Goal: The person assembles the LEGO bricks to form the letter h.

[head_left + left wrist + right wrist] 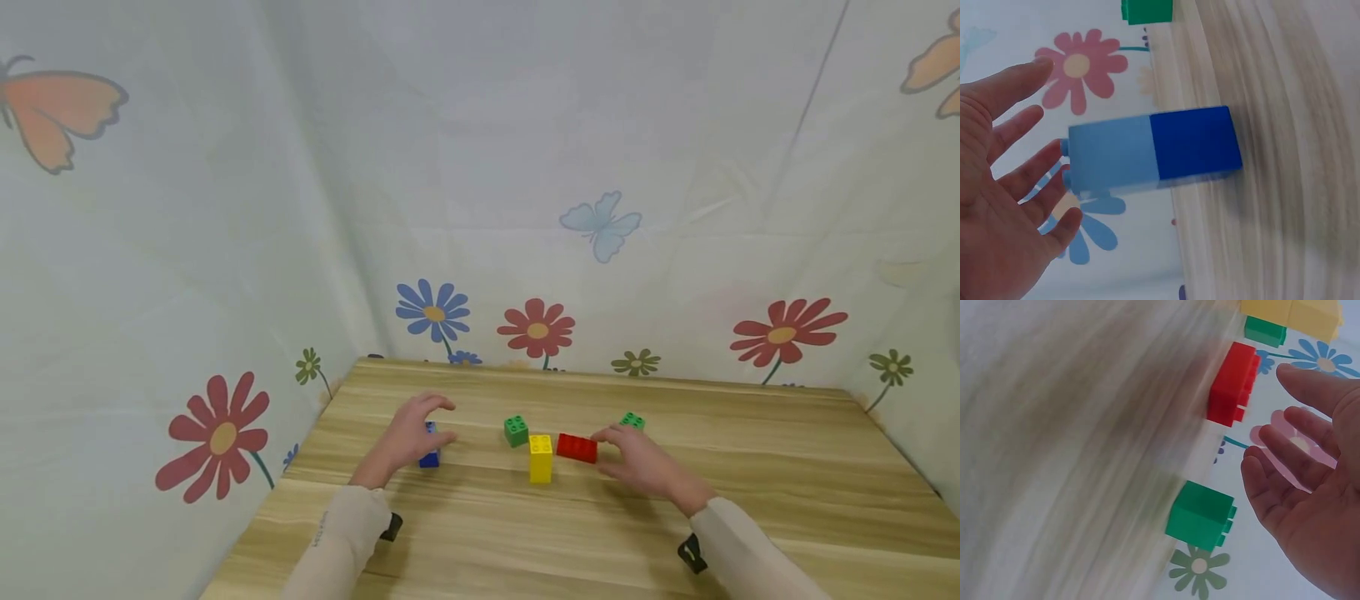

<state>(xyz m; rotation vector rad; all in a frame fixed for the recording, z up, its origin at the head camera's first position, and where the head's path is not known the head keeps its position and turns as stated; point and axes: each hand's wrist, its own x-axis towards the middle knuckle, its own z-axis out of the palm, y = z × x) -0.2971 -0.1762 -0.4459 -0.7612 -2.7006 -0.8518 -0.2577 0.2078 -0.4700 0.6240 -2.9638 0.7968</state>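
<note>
A light blue brick (1113,156) is stacked on a dark blue brick (1197,144), standing upright on the table. My left hand (411,429) is beside this stack, fingers spread and holding nothing; whether a fingertip touches the studs I cannot tell. My right hand (641,460) hovers near the red brick (577,447), its fingers loosely bent and nothing in them. In the right wrist view a gap shows between that hand and the red brick. Past the right hand sits a green brick (1200,515), partly hidden in the head view.
A yellow stack (541,458) stands between the hands, left of the red brick. Another green brick (516,431) lies just behind it. The wood-grain table (480,542) ends at a back edge against a pale curtain (480,167) printed with flowers and butterflies.
</note>
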